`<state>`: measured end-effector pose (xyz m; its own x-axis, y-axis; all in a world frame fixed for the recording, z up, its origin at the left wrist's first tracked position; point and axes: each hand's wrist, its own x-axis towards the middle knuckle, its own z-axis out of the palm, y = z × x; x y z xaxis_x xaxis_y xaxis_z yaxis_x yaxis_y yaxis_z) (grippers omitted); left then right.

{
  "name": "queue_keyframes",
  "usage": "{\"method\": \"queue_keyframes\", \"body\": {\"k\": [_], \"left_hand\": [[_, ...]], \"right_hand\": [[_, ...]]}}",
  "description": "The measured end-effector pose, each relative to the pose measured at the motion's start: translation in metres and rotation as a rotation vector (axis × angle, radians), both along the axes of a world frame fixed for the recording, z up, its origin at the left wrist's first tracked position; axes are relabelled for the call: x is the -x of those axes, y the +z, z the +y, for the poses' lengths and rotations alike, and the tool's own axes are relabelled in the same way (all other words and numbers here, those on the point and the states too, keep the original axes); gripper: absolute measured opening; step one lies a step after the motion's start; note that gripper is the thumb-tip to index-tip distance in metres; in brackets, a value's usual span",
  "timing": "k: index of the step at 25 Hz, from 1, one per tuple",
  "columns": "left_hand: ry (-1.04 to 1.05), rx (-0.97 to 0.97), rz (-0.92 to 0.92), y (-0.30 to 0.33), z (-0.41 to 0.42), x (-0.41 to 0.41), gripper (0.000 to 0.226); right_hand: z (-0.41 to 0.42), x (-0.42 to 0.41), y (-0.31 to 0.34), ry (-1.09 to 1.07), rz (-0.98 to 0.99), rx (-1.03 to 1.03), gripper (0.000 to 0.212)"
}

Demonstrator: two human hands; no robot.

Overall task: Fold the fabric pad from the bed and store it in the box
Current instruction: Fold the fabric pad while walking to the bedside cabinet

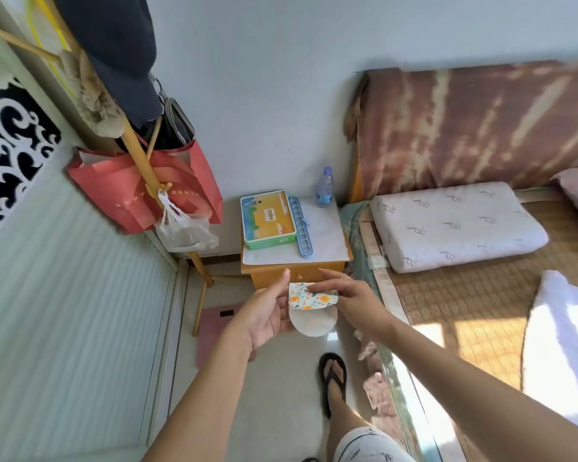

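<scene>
In the head view, low in the centre of the frame, both hands hold a small round fabric pad (311, 308), plain cream on one face and printed with orange flowers on the other. It hangs in the air in front of a wooden bedside cabinet (294, 271), off the bed at the right of the frame. The left hand (264, 315) cups the pad's left edge with fingers loosely curled behind it. The right hand (347, 298) pinches the floral top flap between thumb and fingertips, bending it down over the cream face, so the fold looks partly made.

The pad appears thin, light and limp; it creases readily and should spring open unless the folded edge is kept pressed. Holding it at the doubled edge seems the best grip.

Above, on the cabinet top, sits a green-sided rectangular box (268, 220) with a closed orange and blue lid, beside a blue plastic clip rack (301, 226) and a clear water bottle (324, 188).
</scene>
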<state>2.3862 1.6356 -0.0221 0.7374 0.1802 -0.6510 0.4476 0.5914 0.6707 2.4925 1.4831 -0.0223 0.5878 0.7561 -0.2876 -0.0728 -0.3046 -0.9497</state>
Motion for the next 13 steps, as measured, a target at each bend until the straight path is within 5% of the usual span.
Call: {"method": "queue_keyframes", "body": {"k": [5,8,13], "left_hand": [[0.091,-0.048,0.0,-0.018,0.058,-0.075,0.034],[0.172,-0.072,0.03,-0.028,0.095,-0.126,0.028],[0.219,-0.241,0.098,-0.062,0.145,-0.182,0.037]], "right_hand": [[0.064,-0.087,-0.019,-0.168,0.441,-0.156,0.038],[0.105,-0.139,-0.042,-0.098,0.646,-0.028,0.035],[0.172,-0.186,-0.069,0.009,0.666,0.146,0.024]]}}
